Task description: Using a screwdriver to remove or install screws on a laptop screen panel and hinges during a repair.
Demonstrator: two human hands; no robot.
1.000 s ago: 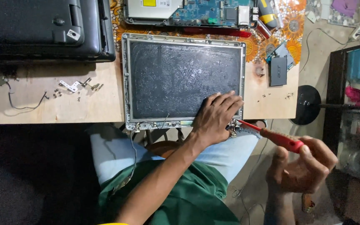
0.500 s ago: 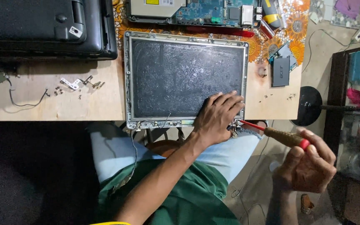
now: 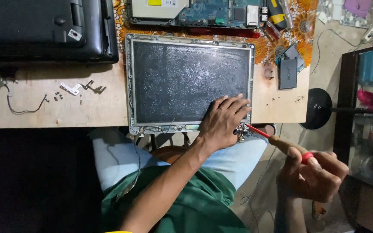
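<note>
Head view | screen panel [image 3: 191, 82] was laid flat on the desk [image 3: 44, 112], its near edge over the lap | left hand [image 3: 225, 123] was pressed on its lower right corner, fingers spread | screwdriver [image 3: 281, 142] was gripped in the closed right hand [image 3: 314, 174], tip set at the corner hinge [image 3: 241, 130] | black laptop base [image 3: 44, 28] lay at far left.

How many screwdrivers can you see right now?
2. One screwdriver with a red shaft is in the right hand, tip at the screen panel's near right corner. A yellow-and-black one lies at the table's far edge. Others may be hidden.
</note>
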